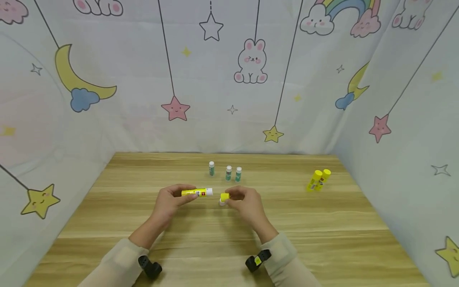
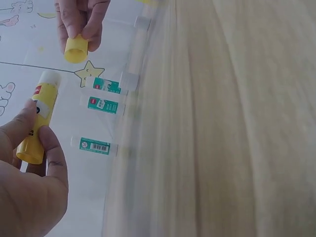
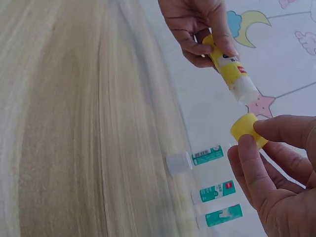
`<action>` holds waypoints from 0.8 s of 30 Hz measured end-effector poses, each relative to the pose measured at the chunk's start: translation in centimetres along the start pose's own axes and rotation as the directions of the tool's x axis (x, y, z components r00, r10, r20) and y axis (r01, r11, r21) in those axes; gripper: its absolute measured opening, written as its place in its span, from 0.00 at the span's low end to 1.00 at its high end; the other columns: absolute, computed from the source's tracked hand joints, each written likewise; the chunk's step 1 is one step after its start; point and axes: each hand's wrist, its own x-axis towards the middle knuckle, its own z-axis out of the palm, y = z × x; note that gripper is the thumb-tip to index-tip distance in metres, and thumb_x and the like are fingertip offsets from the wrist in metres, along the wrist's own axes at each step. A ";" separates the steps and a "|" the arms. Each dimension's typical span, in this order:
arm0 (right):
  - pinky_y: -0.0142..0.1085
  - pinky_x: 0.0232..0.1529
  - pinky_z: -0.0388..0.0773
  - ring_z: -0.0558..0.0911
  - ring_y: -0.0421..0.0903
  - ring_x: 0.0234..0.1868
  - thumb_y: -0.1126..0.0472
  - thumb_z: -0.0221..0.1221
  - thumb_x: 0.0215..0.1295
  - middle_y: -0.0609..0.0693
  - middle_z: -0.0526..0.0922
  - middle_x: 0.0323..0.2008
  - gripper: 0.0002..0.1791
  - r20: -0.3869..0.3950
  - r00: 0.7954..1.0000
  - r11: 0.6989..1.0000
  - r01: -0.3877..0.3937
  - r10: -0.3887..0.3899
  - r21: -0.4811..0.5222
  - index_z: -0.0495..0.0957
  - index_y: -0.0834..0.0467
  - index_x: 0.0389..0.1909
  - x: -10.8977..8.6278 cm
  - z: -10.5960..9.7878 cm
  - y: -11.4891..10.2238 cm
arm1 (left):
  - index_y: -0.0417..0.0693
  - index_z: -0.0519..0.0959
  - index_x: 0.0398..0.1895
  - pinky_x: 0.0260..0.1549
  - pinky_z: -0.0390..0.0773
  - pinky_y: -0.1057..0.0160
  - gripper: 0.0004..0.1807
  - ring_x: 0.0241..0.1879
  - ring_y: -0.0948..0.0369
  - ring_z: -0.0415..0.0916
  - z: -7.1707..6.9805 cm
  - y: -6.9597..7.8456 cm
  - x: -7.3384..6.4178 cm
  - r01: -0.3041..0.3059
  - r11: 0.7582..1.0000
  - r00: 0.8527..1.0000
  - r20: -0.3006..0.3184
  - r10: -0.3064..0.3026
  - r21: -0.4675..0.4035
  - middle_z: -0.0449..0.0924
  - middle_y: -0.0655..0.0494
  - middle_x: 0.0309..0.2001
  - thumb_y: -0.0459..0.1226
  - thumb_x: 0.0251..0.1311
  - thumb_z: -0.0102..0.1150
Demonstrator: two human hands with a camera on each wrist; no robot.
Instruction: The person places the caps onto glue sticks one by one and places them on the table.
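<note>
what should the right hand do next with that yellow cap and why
Probably ease the yellow cap straight onto the white end of the glue stick: the right hand pinches the cap with its hollow end towards the stick, the left hand grips the stick, and a gap leaves the white end uncovered.

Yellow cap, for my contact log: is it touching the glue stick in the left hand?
Apart. The head view shows a strip of tabletop between the yellow cap and the glue stick.
</note>
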 end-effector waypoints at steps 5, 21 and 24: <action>0.40 0.46 0.84 0.84 0.47 0.48 0.62 0.69 0.64 0.48 0.87 0.46 0.13 0.003 1.000 0.997 -0.021 0.021 0.079 0.86 0.55 0.49 0.1 -0.5 0.4 | 0.44 0.87 0.51 0.42 0.82 0.61 0.21 0.42 0.60 0.77 0.3 0.4 0.0 0.002 1.000 1.000 0.004 -0.002 0.025 0.82 0.52 0.54 0.41 0.53 0.78; 0.41 0.48 0.85 0.85 0.48 0.48 0.63 0.69 0.65 0.51 0.86 0.47 0.12 -0.002 0.999 0.975 -0.040 0.041 0.217 0.86 0.56 0.48 0.0 -0.9 0.8 | 0.45 0.87 0.52 0.45 0.84 0.58 0.20 0.44 0.58 0.78 0.9 1.0 -0.4 0.019 1.000 0.997 0.076 -0.020 0.018 0.80 0.49 0.56 0.38 0.56 0.76; 0.41 0.48 0.85 0.85 0.48 0.47 0.63 0.69 0.65 0.52 0.86 0.47 0.12 0.008 0.999 0.973 -0.039 0.038 0.227 0.86 0.57 0.49 0.0 -0.8 0.8 | 0.44 0.87 0.52 0.44 0.84 0.57 0.19 0.44 0.58 0.78 1.0 1.0 -0.4 0.009 1.000 0.996 0.084 -0.010 0.011 0.81 0.48 0.53 0.37 0.56 0.76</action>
